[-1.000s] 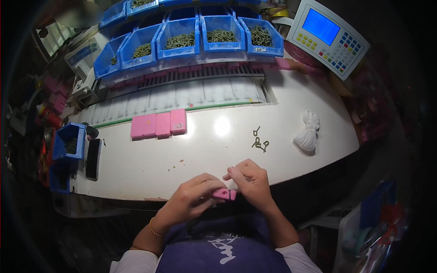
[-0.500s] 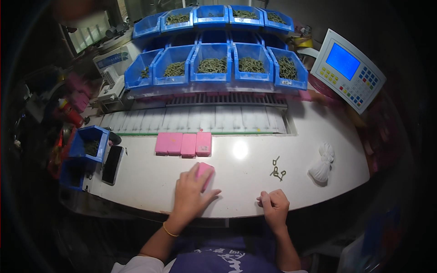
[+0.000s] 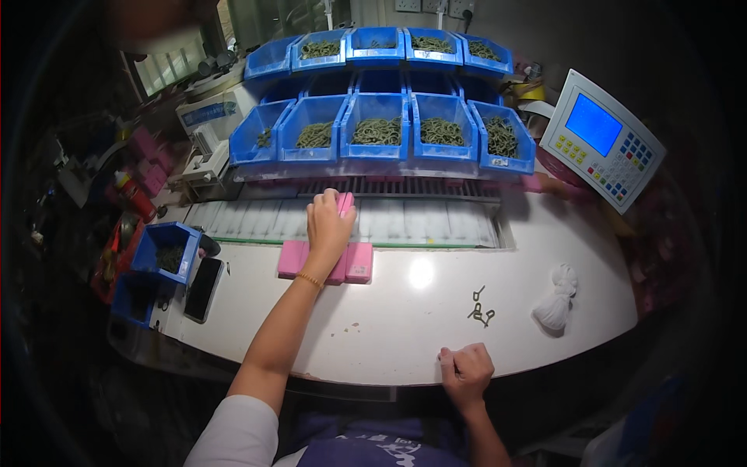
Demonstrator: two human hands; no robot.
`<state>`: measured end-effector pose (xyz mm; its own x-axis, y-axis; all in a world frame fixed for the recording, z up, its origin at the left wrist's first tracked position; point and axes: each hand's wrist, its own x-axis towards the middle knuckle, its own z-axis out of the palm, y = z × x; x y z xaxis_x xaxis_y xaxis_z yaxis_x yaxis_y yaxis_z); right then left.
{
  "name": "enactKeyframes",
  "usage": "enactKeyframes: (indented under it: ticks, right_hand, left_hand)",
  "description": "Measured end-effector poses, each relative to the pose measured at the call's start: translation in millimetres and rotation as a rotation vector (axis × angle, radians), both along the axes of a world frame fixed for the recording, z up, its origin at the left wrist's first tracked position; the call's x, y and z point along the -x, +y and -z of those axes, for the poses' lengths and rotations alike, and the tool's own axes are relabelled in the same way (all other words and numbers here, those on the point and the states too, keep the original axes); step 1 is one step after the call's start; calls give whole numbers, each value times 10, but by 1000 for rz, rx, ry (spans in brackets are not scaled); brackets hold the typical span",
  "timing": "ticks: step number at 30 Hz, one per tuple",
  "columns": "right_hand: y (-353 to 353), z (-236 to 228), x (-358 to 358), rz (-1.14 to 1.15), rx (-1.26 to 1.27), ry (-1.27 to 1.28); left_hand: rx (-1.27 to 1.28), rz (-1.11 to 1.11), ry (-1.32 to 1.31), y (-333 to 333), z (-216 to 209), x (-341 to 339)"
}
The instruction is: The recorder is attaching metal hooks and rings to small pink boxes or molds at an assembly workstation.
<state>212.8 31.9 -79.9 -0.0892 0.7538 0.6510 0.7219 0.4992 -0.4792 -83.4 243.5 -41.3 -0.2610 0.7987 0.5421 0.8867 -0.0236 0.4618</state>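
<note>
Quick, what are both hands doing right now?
Left hand: holding a pink block.
Right hand: curled closed; whether anything is inside can't be told.

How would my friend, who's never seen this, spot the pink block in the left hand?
Find the blue bins at the back. Just in front lies a long pale panel, where the left hand holds the pink block. The other pink blocks sit in a row on the white table; only this one is in a hand.
</note>
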Motion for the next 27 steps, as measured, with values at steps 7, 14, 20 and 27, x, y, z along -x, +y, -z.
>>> enactKeyframes:
  ticks: [7, 14, 20, 27]
  right_hand:
    - [-57, -27, -54, -14, -19, -14]
    - [-51, -22, -60, -13, -24, -33]
    - [-83, -181, -52, -85, 264, 174]
    - [-85, -508, 267, -705, 1113, 1302]
  left_hand:
    - [26, -52, 281, -259, 89, -332]
    - [242, 484, 299, -1396, 130, -716]
    - [460, 442, 111, -1778, -148, -806]
    - [52, 764, -303, -2162, -232, -1009]
